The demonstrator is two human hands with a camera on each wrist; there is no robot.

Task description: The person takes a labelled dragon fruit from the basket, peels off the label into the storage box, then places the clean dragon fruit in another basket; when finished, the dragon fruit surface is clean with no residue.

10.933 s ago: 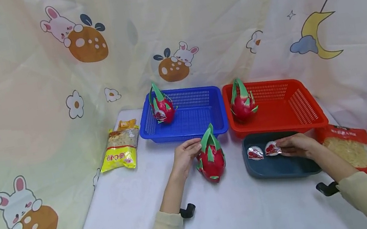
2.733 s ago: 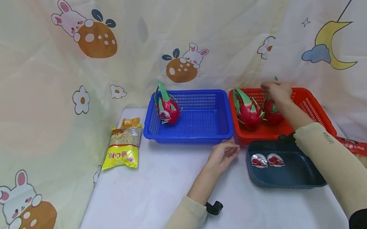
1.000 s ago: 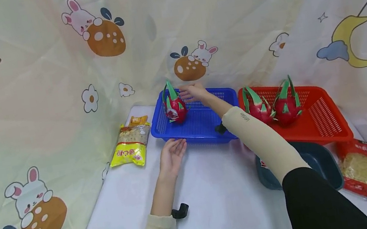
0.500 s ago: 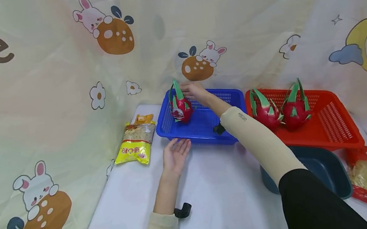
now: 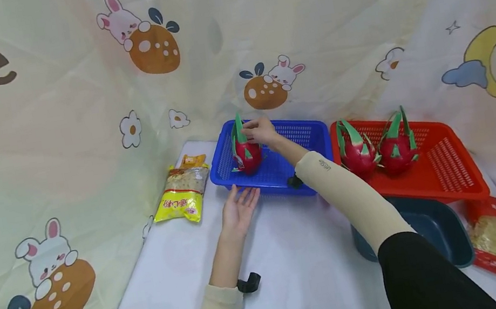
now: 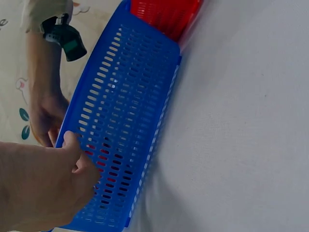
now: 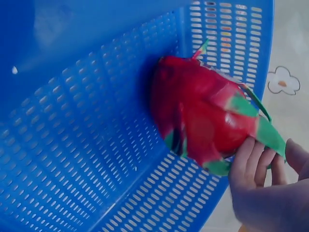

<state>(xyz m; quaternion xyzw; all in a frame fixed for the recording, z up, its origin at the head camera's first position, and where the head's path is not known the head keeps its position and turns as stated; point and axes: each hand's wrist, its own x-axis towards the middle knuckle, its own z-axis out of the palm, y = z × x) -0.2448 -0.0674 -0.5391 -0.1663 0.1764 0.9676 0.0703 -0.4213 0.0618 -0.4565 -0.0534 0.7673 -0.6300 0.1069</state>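
The red dragon fruit (image 5: 249,160) is standing in the left end of the blue basket (image 5: 278,186); whether its underside is touching the bottom, I cannot tell. The right hand (image 5: 260,130) is pinching the green leaves (image 5: 239,131) in a narrow grip at the top of the fruit. Because this grip is taking mainly the leaves, they could be bending or slipping, I judge, and the fruit could be falling against the basket wall.

The left hand (image 5: 237,213) is resting at the front rim with loose fingers, its grip wide. It is not clasping the basket firmly, so a sideways pull could be shifting the basket on the desk (image 5: 294,256). Also, the right forearm is reaching over the front rim, and the black wrist camera (image 5: 295,181) could be catching there if the arm is dropping lower.
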